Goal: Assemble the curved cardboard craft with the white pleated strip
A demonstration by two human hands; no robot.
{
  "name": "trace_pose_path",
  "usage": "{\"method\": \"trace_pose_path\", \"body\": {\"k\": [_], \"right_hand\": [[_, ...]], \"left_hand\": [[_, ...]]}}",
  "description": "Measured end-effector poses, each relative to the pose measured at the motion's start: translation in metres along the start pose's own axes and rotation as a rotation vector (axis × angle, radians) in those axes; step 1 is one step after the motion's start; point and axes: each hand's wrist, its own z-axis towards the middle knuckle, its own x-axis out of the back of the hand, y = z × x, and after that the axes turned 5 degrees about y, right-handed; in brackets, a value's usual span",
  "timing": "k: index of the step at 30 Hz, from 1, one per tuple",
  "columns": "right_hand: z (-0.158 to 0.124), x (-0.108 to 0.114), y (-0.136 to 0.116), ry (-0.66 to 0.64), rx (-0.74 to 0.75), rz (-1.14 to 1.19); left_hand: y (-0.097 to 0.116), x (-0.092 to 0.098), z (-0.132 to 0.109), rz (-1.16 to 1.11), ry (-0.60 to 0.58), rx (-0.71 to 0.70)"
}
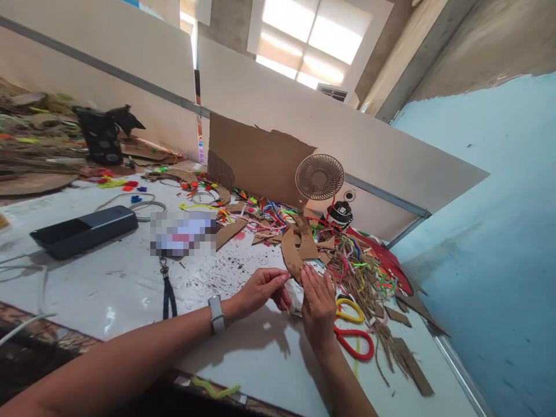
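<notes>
Pinching the lower end of a curved cardboard strip, just right of the frame's centre, the left hand has its thumb and forefinger together at the edge. The right hand lies against the same end with fingers straight and side by side. A grey-banded watch circles the left wrist.

Beneath them spreads a glossy white tabletop, strewn with dark specks near the middle. A long dark electronic device lies at centre left, and beside it a pixelated flat item with a dark wrist strap. Scissors with one yellow and one red handle loop lie right of the right hand, near loose twine. A yellow-green pipe cleaner lies along the table's edge at bottom centre.

White partition panels with a grey rail cross behind the table. A brown cardboard sheet leans there, just left of a round portable fan. In the upper left, a black pouch stands among scraps. Daylight fills a window at top centre; a blue wall, ragged along its upper paint line, takes the right side.
</notes>
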Motion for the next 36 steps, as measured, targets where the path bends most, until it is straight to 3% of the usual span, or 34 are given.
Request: {"method": "trace_pose_path", "body": {"k": [36], "right_hand": [[-0.0019,-0.0019,0.0012,-0.011,0.003,-0.005]], "left_hand": [[-0.0003,-0.0003,0.001,-0.022,0.017,0.017]]}}
